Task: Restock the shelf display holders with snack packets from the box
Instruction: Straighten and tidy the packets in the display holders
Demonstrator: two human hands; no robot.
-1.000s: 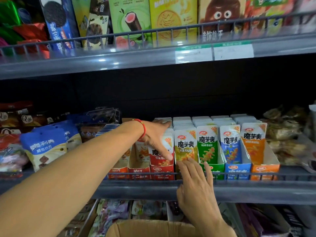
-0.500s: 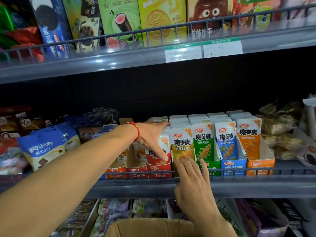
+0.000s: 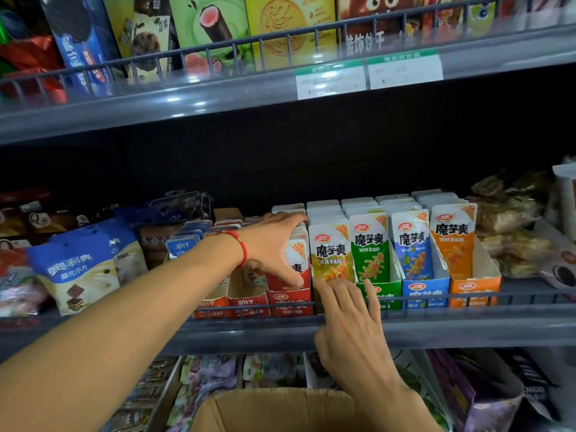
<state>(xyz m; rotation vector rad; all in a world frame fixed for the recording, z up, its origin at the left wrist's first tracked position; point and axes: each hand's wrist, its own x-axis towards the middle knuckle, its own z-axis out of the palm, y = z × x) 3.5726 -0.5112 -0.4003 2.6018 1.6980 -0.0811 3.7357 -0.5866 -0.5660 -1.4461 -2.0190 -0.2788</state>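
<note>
Left hand [image 3: 274, 244] clasps the red-and-white snack packets [image 3: 296, 254] in the red cardboard holder [image 3: 290, 299]; right hand [image 3: 349, 325], fingers straight, presses the yellow packet [image 3: 330, 251]; brown cardboard box [image 3: 280, 410] sits below

Retail shop, snack aisle; tiered metal shelves [image 3: 436, 332] with wire front rails; price labels [image 3: 367, 74] clipped along the upper edge; boxed biscuits [image 3: 280, 29] and packaged snacks stood in rows.
</note>
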